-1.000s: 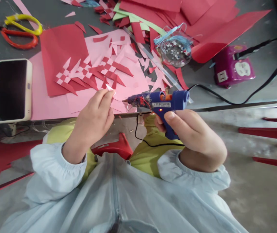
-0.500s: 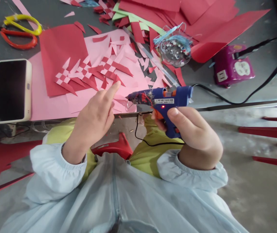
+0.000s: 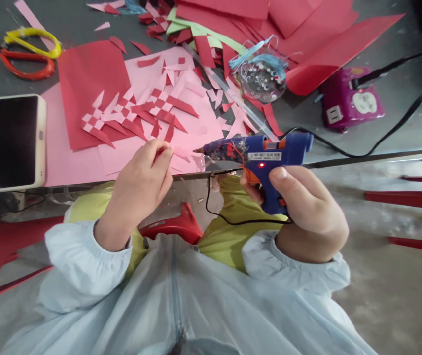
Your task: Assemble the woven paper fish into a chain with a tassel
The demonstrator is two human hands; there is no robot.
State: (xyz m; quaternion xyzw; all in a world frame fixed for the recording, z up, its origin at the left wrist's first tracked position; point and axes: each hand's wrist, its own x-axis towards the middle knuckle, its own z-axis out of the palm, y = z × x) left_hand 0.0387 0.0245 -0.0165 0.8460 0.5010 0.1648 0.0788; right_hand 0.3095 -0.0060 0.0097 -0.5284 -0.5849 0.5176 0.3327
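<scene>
Our right hand grips the blue glue gun at frame centre, label print too small to read | our left hand pinches a paper scrap near its nozzle, above the pink sheet.

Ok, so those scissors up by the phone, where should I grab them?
Take the scissors by the yellow and red finger loops, coming from the right. They lie flat with the loops toward the red paper and blades pointing left, off the picture's edge. The left hand is nearer; the right hand holds the glue gun.
</scene>
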